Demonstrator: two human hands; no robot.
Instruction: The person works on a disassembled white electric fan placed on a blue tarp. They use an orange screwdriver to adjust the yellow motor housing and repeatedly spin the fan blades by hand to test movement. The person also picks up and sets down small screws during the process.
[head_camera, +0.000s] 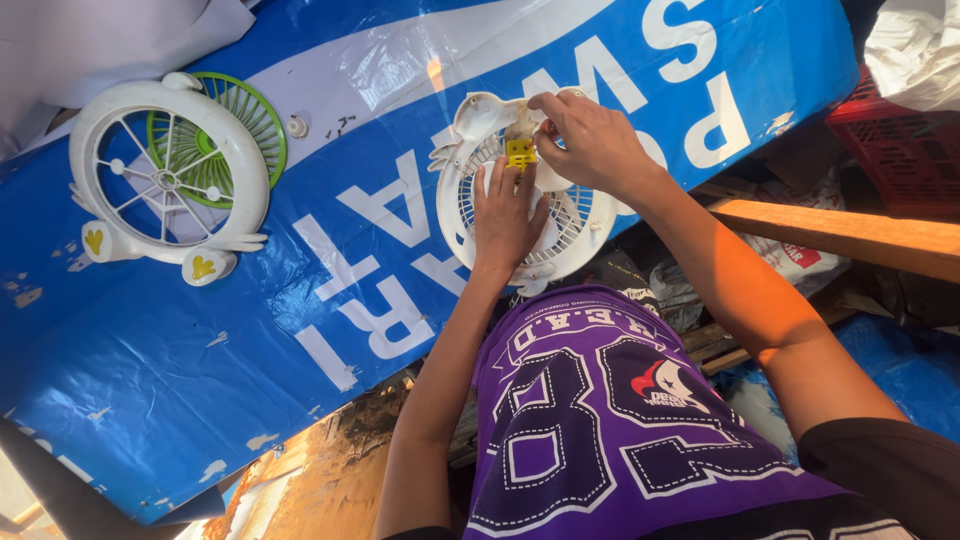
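Observation:
A white round fan housing (580, 230) with a grille lies on a blue printed tarp (180, 380). My left hand (505, 215) rests flat on its grille, fingers touching a small yellow part (520, 152) near the top of the housing. My right hand (590, 135) pinches at the housing's upper rim, right beside the yellow part. What the right fingertips hold is hidden.
To the left lies a second white fan frame (120, 160) with yellow feet, over a green grille (245, 120). A small screw-like piece (297, 127) sits next to it. A wooden plank (850, 235), a red crate (905, 145) and plastic bags are at the right.

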